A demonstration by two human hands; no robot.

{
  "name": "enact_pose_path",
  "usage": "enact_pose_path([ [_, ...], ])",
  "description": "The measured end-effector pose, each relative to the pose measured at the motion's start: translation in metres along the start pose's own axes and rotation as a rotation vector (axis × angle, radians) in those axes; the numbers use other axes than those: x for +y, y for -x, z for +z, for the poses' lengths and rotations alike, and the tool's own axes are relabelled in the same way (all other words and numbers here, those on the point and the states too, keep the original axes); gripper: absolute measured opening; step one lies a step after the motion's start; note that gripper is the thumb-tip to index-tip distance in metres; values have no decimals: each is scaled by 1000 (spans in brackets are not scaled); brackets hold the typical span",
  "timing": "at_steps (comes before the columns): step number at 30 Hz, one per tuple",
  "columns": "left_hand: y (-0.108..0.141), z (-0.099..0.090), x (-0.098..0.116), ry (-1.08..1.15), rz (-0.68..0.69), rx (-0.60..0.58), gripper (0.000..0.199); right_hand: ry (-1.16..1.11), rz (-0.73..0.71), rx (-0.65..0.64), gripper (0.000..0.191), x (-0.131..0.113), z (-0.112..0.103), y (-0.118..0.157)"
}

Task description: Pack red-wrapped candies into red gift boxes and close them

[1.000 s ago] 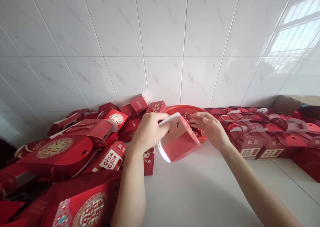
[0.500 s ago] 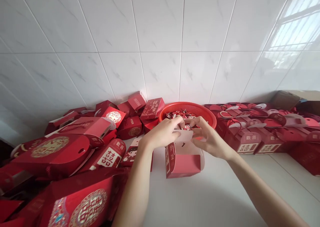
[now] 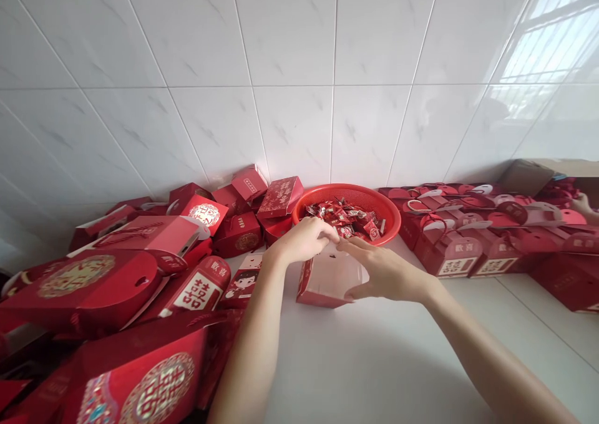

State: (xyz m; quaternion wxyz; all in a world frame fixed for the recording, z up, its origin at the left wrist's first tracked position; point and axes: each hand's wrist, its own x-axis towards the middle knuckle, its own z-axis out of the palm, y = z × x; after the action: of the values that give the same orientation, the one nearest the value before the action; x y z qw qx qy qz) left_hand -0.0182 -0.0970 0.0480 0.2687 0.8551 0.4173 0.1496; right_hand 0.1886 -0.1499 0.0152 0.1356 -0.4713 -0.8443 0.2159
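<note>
A small red paper gift box (image 3: 322, 297) stands on the white surface in front of me, its pale inside showing at the top. My left hand (image 3: 303, 239) is at the box's far left edge, fingers curled and their tips partly hidden. From the right, my right hand (image 3: 384, 270) spans the box, with the thumb on its near right side and the fingers along the far edge. The fingertips of both hands come close together there. Just behind them is a red plastic basket (image 3: 392, 224) holding many wrapped candies (image 3: 349, 217).
A heap of red gift boxes (image 3: 88, 274) covers the left side. Rows of closed boxes with handles (image 3: 452, 252) stand at right. Another person's hand (image 3: 584, 209) shows at the right edge by a cardboard box (image 3: 526, 176). White tiled wall (image 3: 294, 131) rises behind.
The box has tipped, so its pale inside now faces me more. My right hand has turned over, its thumb lowering onto the box's side. Another person's hand has appeared at far right.
</note>
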Motion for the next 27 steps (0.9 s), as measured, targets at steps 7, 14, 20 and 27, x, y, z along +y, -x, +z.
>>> enact_pose_path([
  [7,9,-8,-3,-69,-100,-262,65,124,75,3,110,-23,18,5],
  [14,7,-10,-12,-94,-214,-244,47,135,118,-47,101,-24,17,9],
  [20,6,-9,-6,-64,-182,-195,47,-15,167,346,43,27,-22,-7],
  [27,3,-3,7,53,-94,-269,43,154,425,225,30,79,-35,-74],
])
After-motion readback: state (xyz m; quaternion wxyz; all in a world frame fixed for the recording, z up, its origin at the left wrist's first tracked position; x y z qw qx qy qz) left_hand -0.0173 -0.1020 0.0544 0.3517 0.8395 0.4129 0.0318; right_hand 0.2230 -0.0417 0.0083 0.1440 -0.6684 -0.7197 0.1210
